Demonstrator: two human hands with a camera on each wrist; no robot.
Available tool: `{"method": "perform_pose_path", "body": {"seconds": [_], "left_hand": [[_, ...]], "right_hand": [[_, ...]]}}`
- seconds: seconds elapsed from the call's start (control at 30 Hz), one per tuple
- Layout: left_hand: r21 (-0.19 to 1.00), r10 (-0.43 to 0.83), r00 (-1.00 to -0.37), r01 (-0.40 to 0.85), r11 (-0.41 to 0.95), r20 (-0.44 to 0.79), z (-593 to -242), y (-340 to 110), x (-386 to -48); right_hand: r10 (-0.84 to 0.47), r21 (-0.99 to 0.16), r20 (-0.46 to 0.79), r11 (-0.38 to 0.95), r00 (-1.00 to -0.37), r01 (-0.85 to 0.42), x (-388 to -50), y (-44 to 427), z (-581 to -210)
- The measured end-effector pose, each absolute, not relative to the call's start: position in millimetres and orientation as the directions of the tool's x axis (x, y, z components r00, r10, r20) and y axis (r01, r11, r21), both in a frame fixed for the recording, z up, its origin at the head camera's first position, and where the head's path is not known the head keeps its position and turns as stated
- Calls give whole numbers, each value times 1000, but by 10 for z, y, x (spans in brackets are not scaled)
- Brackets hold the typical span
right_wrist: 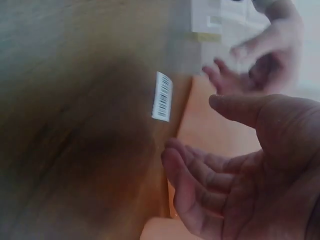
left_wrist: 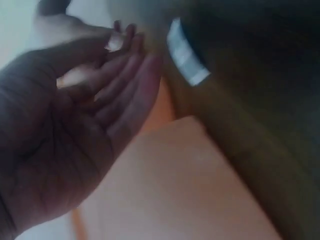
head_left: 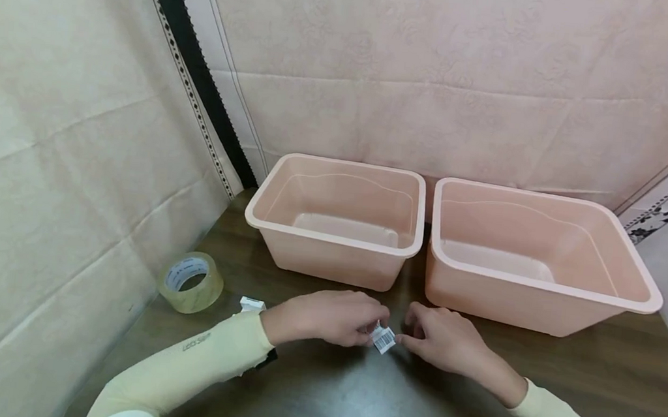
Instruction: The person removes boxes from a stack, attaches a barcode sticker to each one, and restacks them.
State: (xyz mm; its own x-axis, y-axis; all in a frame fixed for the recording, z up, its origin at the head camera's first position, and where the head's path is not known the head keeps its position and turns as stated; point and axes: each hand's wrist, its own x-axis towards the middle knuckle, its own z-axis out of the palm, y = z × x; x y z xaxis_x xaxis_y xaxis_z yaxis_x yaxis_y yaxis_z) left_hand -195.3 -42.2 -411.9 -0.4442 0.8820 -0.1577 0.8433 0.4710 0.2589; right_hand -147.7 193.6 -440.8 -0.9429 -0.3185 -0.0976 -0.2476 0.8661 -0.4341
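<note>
A small white barcode label (head_left: pixel 383 339) lies between the two hands. My left hand (head_left: pixel 337 317) is beside it, its fingertips very near the label in the head view. From the left wrist, the label (left_wrist: pixel 187 52) appears apart from the loosely bent fingers of the left hand (left_wrist: pixel 95 110). My right hand (head_left: pixel 447 338) has its thumb close to the label's other side. A gap separates the label (right_wrist: pixel 162 97) from the right hand (right_wrist: pixel 240 165) in the right wrist view, and thumb and fingers stand apart there. Both wrist views are blurred.
Two pink plastic tubs, a left one (head_left: pixel 336 261) and a right one (head_left: pixel 509 307), stand behind the hands on the dark wooden table (head_left: pixel 319 397). A roll of clear tape (head_left: pixel 191 282) lies at the left. Near the left wrist sits a small white object (head_left: pixel 252 304), partly hidden.
</note>
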Motion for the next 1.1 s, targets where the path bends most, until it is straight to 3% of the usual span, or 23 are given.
{"method": "perform_pose_path", "body": {"seconds": [0.13, 0.3, 0.87, 1.1], "left_hand": [[83, 834, -530, 834, 545, -152, -4266, -321, -1981], [-2, 805, -566, 818, 575, -175, -4397, -269, -2031], [67, 818, -543, 824, 562, -190, -4497, -191, -2160], [36, 802, -571, 810, 585, -173, -4513, -202, -2173]], "right_hand": [[-278, -397, -74, 889, -958, -227, -1514, 1852, -4470], [-286, -378, -87, 896, -954, -234, -1590, 1793, -4500], [-309, -364, -219, 906, -925, -216, -1778, 1707, -4590], [-415, -424, -249, 859, -875, -287, -1837, 1794, -4567]]}}
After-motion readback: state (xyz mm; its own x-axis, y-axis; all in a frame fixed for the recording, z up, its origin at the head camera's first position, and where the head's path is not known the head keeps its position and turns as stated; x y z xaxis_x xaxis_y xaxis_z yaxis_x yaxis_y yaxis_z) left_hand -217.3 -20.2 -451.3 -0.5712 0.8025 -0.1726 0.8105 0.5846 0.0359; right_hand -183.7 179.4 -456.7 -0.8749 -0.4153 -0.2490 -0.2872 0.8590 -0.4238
